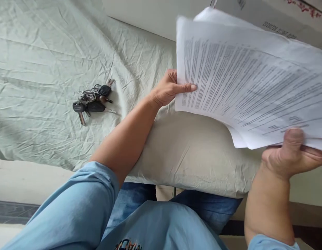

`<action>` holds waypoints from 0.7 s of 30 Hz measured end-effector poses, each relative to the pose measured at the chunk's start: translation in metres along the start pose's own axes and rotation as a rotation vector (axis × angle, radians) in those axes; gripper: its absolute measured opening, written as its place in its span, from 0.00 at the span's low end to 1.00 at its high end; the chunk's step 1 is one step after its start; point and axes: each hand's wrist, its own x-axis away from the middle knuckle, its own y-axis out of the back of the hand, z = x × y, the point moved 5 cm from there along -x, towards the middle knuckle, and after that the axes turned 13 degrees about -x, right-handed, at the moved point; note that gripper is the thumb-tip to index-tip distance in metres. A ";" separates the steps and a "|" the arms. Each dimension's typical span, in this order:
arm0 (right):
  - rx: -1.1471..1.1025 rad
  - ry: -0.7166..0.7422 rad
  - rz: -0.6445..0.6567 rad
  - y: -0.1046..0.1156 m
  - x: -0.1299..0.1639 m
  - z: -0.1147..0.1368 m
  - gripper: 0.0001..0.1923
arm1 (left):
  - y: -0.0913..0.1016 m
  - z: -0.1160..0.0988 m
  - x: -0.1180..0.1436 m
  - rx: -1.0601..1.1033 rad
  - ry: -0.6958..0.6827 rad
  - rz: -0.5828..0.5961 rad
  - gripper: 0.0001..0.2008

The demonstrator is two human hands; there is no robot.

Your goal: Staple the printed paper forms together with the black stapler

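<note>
- The left hand (168, 91) grips the left edge of a stack of printed papers (244, 83), thumb lying flat on the top sheet and the other fingers tucked behind it.
- The right hand (291, 152) pinches the lower right edge of the same stack, thumb pressed on top and fingers curled underneath.
- The papers are held up in the air between both hands, tilted, with the sheets fanned apart a little along the lower edge.
- Just below the papers and the left wrist lies a pale pillow (187, 156).
- A bunch of keys (94, 100) rests on the wrinkled sheet (46, 69), well apart to the left of the left hand.
- Both forearms come out of light blue sleeves (80, 201); blue jeans (135, 199) show beneath the pillow.
</note>
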 end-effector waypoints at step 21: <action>0.109 -0.282 0.276 0.004 0.033 -0.031 0.45 | -0.001 -0.003 0.005 -0.215 0.057 0.299 0.29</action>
